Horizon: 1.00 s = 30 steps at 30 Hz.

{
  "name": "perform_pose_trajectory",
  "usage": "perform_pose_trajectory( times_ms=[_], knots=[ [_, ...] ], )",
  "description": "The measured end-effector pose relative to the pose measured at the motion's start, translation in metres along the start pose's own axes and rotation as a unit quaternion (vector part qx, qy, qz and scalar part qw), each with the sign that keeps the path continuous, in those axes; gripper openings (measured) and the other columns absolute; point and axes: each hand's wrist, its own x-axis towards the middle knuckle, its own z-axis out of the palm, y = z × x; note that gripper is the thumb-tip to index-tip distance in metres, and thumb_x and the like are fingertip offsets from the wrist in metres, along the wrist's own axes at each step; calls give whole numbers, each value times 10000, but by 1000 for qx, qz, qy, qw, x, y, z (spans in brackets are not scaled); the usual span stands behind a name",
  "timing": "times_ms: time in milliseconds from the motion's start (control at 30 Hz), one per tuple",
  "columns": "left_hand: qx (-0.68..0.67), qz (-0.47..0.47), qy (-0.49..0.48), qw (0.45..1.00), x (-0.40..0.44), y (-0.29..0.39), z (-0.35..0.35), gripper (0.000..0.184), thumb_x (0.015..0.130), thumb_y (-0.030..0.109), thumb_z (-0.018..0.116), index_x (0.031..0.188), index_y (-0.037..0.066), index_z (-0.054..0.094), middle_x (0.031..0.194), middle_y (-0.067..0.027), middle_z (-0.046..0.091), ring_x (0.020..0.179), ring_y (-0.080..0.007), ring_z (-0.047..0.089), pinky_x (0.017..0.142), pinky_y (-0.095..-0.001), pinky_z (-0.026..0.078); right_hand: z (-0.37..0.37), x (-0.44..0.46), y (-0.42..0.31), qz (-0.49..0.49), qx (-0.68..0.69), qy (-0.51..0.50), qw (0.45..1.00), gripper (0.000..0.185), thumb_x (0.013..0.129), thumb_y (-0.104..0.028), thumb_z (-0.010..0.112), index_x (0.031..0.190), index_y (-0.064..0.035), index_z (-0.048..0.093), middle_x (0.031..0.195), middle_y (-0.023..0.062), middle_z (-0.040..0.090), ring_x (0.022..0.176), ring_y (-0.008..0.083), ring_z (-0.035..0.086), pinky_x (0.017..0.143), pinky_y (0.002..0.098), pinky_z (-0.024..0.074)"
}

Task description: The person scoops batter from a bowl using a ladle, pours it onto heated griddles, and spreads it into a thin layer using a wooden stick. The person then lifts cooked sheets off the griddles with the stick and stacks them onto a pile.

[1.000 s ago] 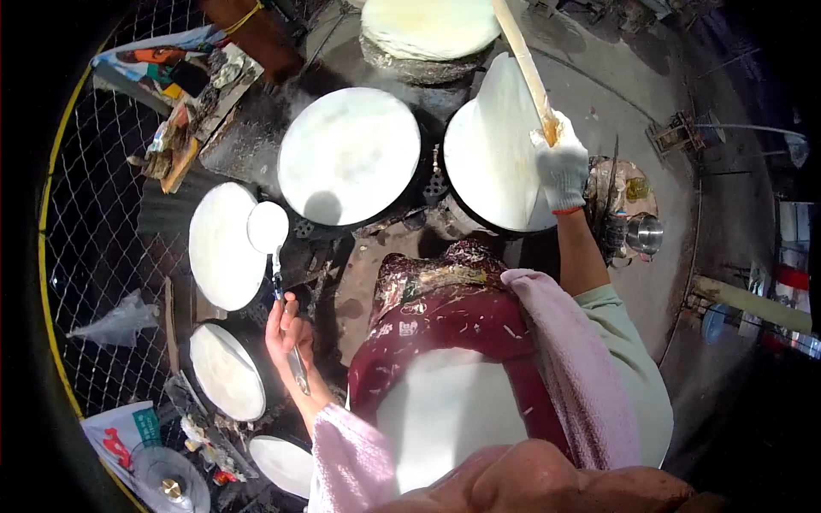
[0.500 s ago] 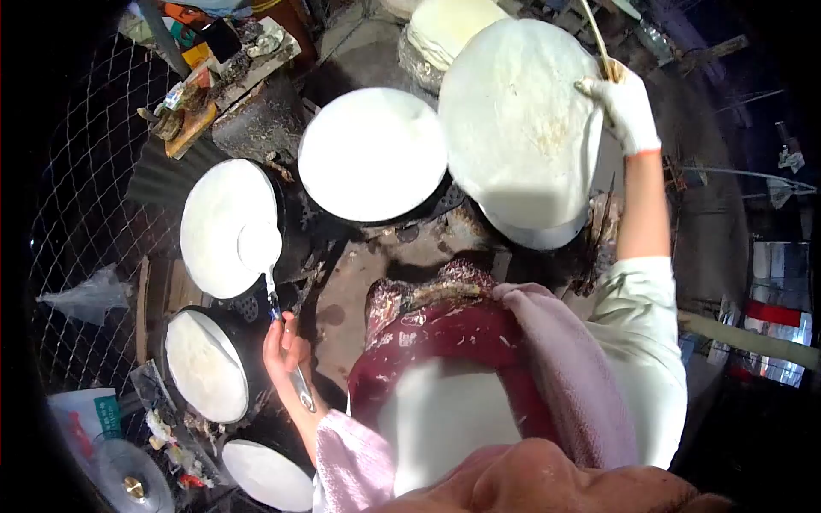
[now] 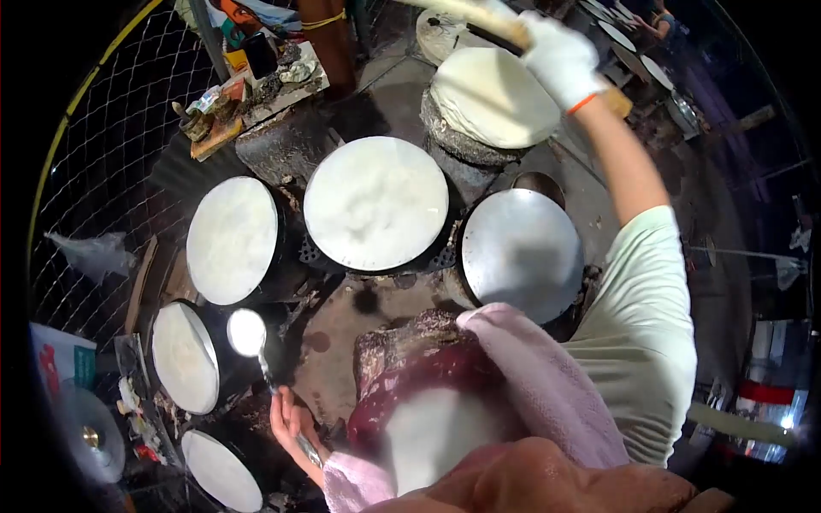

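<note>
My left hand (image 3: 295, 427), bare, is closed around the handle of a ladle (image 3: 247, 332). The ladle's round bowl holds white batter and hangs beside the griddles on the left. My right hand (image 3: 560, 60), in a white glove with an orange cuff, grips a pale stick-like tool (image 3: 479, 15), smeared by motion. Just below that hand lies a stack of thin round flatbreads (image 3: 492, 98). Nearer to me, a round griddle (image 3: 522, 255) shows its grey metal surface. White batter sheets cover the middle griddle (image 3: 376, 203) and the upper left griddle (image 3: 232, 241).
Lower left, two more round griddles carry pale sheets (image 3: 186, 359) (image 3: 221, 470). A wire-mesh fence (image 3: 103, 145) stands at the left. Behind the middle griddle is a cluttered board (image 3: 282, 90). Another person (image 3: 658, 30) is at far upper right among more griddles.
The large sheet held up by my right hand is out of that grip, and the right griddle's metal is exposed. My right hand moved up and left. The ladle left the upper left griddle, moving toward me.
</note>
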Motion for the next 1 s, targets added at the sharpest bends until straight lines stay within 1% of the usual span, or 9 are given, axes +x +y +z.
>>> perform_pose_trajectory(
  times_ms=[67,300,433,533,633,733,800,967,1000],
  knots=[
    [-13,20,28,999,-31,-16,0,392,1022,257,335,1116,-74,522,637,5,487,350,-47,368,323,-198,241,98,-18,11,-58,12,-43,997,402,809,-137,519,1210,-150,500,996,148,637,836,346,641,713,460,511],
    [-100,25,37,994,-135,-56,-10,493,1036,345,236,1269,-49,420,875,-47,574,478,-98,445,427,-263,358,314,-81,58,-110,32,-21,993,329,830,-151,515,1158,-167,538,930,91,626,839,265,624,742,426,507],
    [-104,63,16,992,-170,-87,-1,426,1002,291,380,1149,-80,528,805,-45,659,334,-38,363,310,-175,263,325,-79,52,-100,35,-57,993,312,827,-150,510,1135,-155,560,939,105,628,893,275,615,763,431,501],
    [-103,170,319,927,-197,-108,32,438,999,309,386,1171,-70,521,620,20,568,317,-35,345,314,-174,257,320,-61,36,-95,72,-66,991,324,826,-152,507,1143,-153,572,977,127,633,920,308,611,796,439,494],
    [-77,190,215,955,-231,-128,-46,413,996,280,400,1206,-61,499,886,-47,612,346,-24,378,329,-176,274,270,-63,10,-76,134,-96,983,519,728,-495,676,1085,-120,652,1004,174,658,956,356,616,854,436,487],
    [-106,270,307,906,-260,-151,-12,338,1006,225,374,1198,-23,501,1061,-125,657,367,-23,380,366,-174,298,303,-66,18,-61,150,-186,969,469,802,-466,621,1068,-83,669,956,195,661,864,351,620,767,455,479],
    [-169,236,-129,948,-268,-159,-43,281,1013,232,355,1101,26,524,706,42,545,333,-19,326,346,-195,243,317,-60,26,-91,259,-231,933,424,826,-380,626,1079,-41,655,940,206,671,818,367,640,713,469,497],
    [-312,317,135,885,-343,-200,-61,305,1027,216,302,1092,-29,471,649,40,395,354,-27,368,342,-218,249,310,-110,-41,-40,75,-104,991,446,810,-295,657,1151,-12,609,1034,221,659,905,387,642,776,449,514],
    [-322,340,129,874,-357,-210,-71,299,1027,199,306,1103,-44,461,657,37,408,359,-23,374,359,-207,249,271,-144,-74,-93,281,-18,955,340,844,-229,645,1105,-10,634,1060,210,654,948,341,632,837,409,493]
  ],
)
